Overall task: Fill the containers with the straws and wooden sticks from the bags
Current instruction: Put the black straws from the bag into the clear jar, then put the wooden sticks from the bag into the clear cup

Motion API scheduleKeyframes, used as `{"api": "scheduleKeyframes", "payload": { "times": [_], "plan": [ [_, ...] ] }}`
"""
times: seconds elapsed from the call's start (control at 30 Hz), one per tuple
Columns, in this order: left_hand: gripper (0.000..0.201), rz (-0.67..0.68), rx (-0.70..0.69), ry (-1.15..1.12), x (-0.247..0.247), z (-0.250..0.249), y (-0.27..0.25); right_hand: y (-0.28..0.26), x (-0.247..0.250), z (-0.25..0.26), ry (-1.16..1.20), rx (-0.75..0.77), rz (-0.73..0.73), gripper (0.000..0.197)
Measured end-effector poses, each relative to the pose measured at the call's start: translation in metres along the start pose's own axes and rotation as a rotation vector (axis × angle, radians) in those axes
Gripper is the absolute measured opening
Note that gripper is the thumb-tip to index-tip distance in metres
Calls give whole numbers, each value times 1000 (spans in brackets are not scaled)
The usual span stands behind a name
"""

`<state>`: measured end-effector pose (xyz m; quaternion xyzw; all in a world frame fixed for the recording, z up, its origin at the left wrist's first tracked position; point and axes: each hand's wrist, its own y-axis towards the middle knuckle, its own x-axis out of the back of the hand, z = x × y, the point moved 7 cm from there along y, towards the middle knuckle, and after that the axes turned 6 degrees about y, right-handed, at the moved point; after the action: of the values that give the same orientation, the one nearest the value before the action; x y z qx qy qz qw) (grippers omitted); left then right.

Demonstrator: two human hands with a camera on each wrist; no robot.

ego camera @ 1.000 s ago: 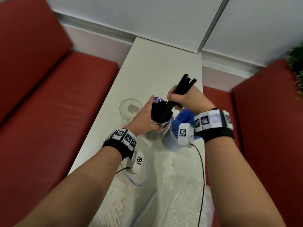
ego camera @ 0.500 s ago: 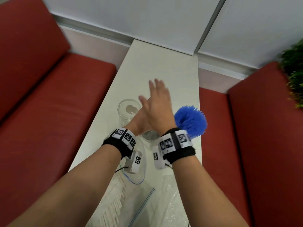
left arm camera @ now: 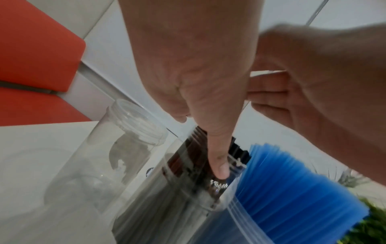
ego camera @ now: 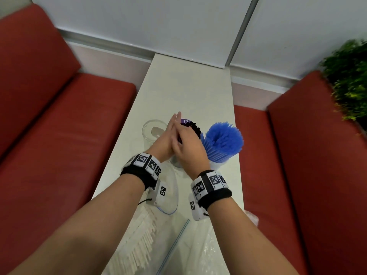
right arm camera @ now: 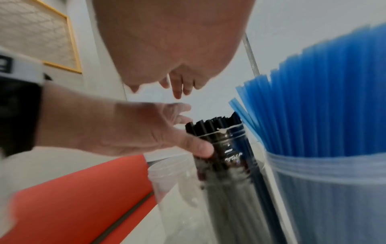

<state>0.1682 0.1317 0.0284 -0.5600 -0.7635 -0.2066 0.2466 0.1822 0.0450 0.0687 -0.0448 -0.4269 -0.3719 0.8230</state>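
Note:
A clear jar packed with black straws (ego camera: 195, 127) stands mid-table. My left hand (ego camera: 165, 135) lies against its left side with straight fingers; the left wrist view shows the thumb (left arm camera: 217, 158) pressing the jar wall (left arm camera: 188, 189). My right hand (ego camera: 188, 145) hovers flat and palm-down over the straw tops, holding nothing. In the right wrist view the black straws (right arm camera: 221, 132) poke above the rim under my palm (right arm camera: 167, 41). A container of blue straws (ego camera: 222, 139) stands just right of the jar. An empty clear jar (ego camera: 153, 129) stands to its left.
Near me on the white table (ego camera: 188, 86) lie a zip bag of pale sticks (ego camera: 139, 245) and a crumpled clear bag (ego camera: 208, 245). Red bench seats (ego camera: 59, 135) flank the narrow table. A green plant (ego camera: 349, 80) stands at the far right.
My right hand released the bunch of black straws into the jar, opened, and now lies flat over their tops. The left hand stayed at the jar, its fingers now straighter.

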Motion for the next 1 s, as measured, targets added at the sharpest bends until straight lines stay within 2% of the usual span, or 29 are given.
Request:
{"api": "scheduleKeyframes", "payload": {
  "times": [0.07, 0.1, 0.13, 0.17, 0.2, 0.23, 0.27, 0.3, 0.33, 0.37, 0.4, 0.43, 0.5, 0.53, 0.6, 0.67, 0.7, 0.73, 0.8, 0.83, 0.87, 0.9, 1.0],
  "plan": [
    [54, -167, -40, 142, 20, -3, -12, -34, 2, 0, 24, -58, -204, 27],
    [41, -292, -41, 156, 30, 0, -24, -54, -6, -8, 49, -161, -233, 19],
    [28, -377, -16, 128, 36, 2, -40, -74, -19, -22, 96, -321, -199, 13],
    [20, -398, 18, 130, 34, 6, -52, -95, -37, -40, 143, -527, -105, 15],
    [17, -296, 62, 139, 24, 13, -62, -118, -58, -56, 178, -750, 37, 28],
    [16, -72, 112, 168, 3, 21, -72, -143, -79, -67, 220, -943, 190, 44],
    [15, 243, 155, 245, -24, 28, -87, -163, -96, -71, 280, -1072, 302, 57],
    [18, 541, 171, 348, -50, 35, -106, -177, -106, -73, 351, -1144, 345, 62],
    [34, 765, 216, 440, -67, 43, -126, -183, -111, -73, 403, -1179, 338, 60],
    [52, 889, 260, 507, -77, 49, -142, -185, -112, -74, 426, -1184, 310, 55],
    [64, 931, 259, 575, -82, 49, -152, -180, -109, -74, 441, -1160, 274, 50],
    [65, 890, 206, 629, -84, 47, -154, -170, -101, -71, 482, -1110, 221, 45],
    [32, 697, 104, 647, -76, 34, -144, -142, -74, -57, 637, -965, 71, 37],
    [15, 576, 140, 552, -63, 27, -137, -128, -55, -47, 714, -869, -2, 36],
    [13, 364, 274, 193, -30, 11, -123, -108, -16, -25, 764, -660, -73, 44],
    [12, 227, 324, -174, 3, -14, -111, -105, 8, -2, 683, -514, 5, 59],
    [14, 176, 330, -319, 17, -26, -106, -108, 15, 5, 624, -475, 63, 62],
    [15, 142, 348, -458, 30, -36, -104, -113, 20, 9, 586, -446, 99, 55],
    [11, 174, 364, -707, 49, -57, -105, -125, 37, 7, 565, -425, 66, 14],
    [9, 203, 355, -772, 57, -64, -106, -130, 50, 5, 553, -420, 16, 15],
    [11, 205, 342, -793, 67, -70, -106, -135, 64, 1, 533, -421, -35, 25],
    [15, 168, 332, -803, 79, -72, -106, -139, 78, -5, 524, -426, -90, 26],
    [16, -97, 310, -888, 106, -77, -103, -148, 123, -12, 580, -403, -304, 30]
  ]
}}
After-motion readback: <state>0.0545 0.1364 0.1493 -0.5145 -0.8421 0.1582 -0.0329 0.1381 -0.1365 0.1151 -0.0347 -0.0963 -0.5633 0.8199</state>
